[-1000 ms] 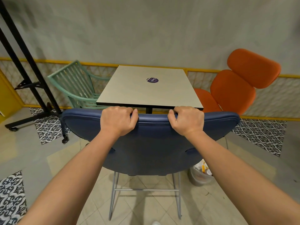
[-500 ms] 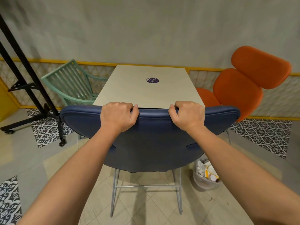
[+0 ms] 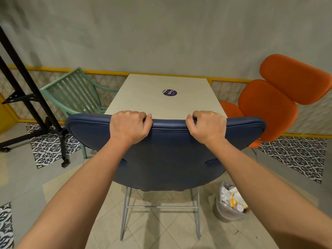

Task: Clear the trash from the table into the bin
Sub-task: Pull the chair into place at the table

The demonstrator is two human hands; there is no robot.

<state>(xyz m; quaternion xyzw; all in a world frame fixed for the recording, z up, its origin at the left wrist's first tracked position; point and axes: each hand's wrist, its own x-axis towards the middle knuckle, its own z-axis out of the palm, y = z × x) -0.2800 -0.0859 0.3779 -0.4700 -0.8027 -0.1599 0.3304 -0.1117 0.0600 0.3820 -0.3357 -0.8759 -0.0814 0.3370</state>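
A blue padded chair [image 3: 167, 155] on a grey metal frame stands in front of me, its back overlapping the near edge of the pale table [image 3: 143, 97]. My left hand [image 3: 128, 126] grips the top edge of the chair back left of centre. My right hand [image 3: 208, 127] grips the same edge right of centre. The tabletop carries only a round purple sticker [image 3: 170, 92]. A small bin [image 3: 231, 203] holding crumpled paper and small containers sits on the floor to the right of the chair legs, partly behind my right forearm.
A green slatted chair [image 3: 75, 97] stands left of the table and an orange cushioned chair [image 3: 273, 105] right of it. A black metal stand on wheels [image 3: 36, 112] occupies the left side. The wall runs behind the table.
The blue chair has slid forward toward the table with both hands on its back, and the table's near edge is now hidden behind it. The view has moved closer.
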